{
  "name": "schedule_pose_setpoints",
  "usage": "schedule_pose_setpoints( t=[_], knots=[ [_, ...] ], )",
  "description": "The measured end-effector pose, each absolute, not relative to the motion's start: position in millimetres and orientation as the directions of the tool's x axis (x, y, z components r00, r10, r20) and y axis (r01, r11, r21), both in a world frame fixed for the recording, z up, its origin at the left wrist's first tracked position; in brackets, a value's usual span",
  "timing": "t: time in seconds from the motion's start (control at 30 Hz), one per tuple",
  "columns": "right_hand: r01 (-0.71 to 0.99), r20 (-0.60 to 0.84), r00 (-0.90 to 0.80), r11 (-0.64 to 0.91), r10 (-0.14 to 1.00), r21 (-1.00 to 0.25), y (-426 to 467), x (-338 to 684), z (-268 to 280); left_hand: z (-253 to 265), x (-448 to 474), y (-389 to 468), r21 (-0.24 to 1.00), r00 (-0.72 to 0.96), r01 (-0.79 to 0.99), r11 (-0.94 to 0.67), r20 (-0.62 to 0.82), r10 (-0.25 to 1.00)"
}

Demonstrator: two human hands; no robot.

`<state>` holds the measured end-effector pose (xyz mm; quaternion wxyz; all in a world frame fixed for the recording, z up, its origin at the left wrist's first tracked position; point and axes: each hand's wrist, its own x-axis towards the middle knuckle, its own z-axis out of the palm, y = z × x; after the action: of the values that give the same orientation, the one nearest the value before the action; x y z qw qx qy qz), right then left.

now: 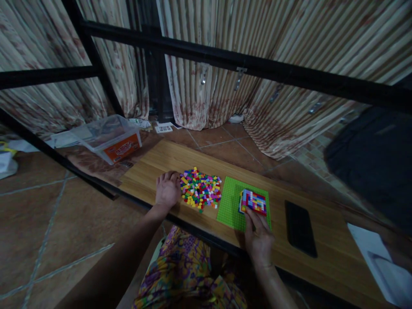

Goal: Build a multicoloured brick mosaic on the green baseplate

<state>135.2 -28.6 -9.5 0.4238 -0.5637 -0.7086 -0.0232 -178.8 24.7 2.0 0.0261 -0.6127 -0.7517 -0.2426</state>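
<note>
My left hand (168, 189) rests on the wooden tabletop at the left edge of a pile of small, mixed-colour toy building bricks (201, 189). Its fingers are loosely bent and apart, with nothing seen in them. Right of the pile lies a green studded baseplate (229, 201). A low, multicoloured block built of bricks (254, 201) stands on its right part. My right hand (260, 238) reaches over the plate's near edge, its fingertips drawn together at the near-left corner of the block. Anything small between those fingertips is too small to make out.
The narrow wooden table (174, 155) bears a black phone-like slab (300, 227) at right. Behind its left end is a clear plastic tub with an orange label (124, 147). A black metal bar (219, 53) crosses above; a dark bag-like shape (373, 163) is at right.
</note>
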Motion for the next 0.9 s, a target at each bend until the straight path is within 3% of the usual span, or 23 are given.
schedule_pose_setpoints(
  t=[0.13, 0.3, 0.43, 0.7, 0.9],
  knots=[
    [0.778, 0.583, -0.002, 0.367, 0.813, -0.510, -41, 112, -4, 0, -179, 25, 0.320, -0.252, 0.937, 0.140, 0.340, 0.906],
    [0.686, 0.435, -0.197, 0.440, 0.879, -0.579, -53, 63, 0, -1, -179, 26, 0.313, -0.251, 0.939, 0.142, 0.340, 0.907],
    [0.651, 0.445, -0.295, 0.519, 0.845, -0.553, -50, 33, 0, 0, -180, 26, 0.319, -0.249, 0.938, 0.139, 0.338, 0.908],
    [0.732, 0.432, -0.356, 0.535, 0.828, -0.421, -37, 19, -4, 1, -179, 26, 0.323, -0.260, 0.934, 0.149, 0.333, 0.906],
    [0.697, 0.470, -0.293, 0.522, 0.833, -0.492, -39, 25, -4, 1, -180, 25, 0.322, -0.251, 0.937, 0.137, 0.346, 0.904]
  ],
)
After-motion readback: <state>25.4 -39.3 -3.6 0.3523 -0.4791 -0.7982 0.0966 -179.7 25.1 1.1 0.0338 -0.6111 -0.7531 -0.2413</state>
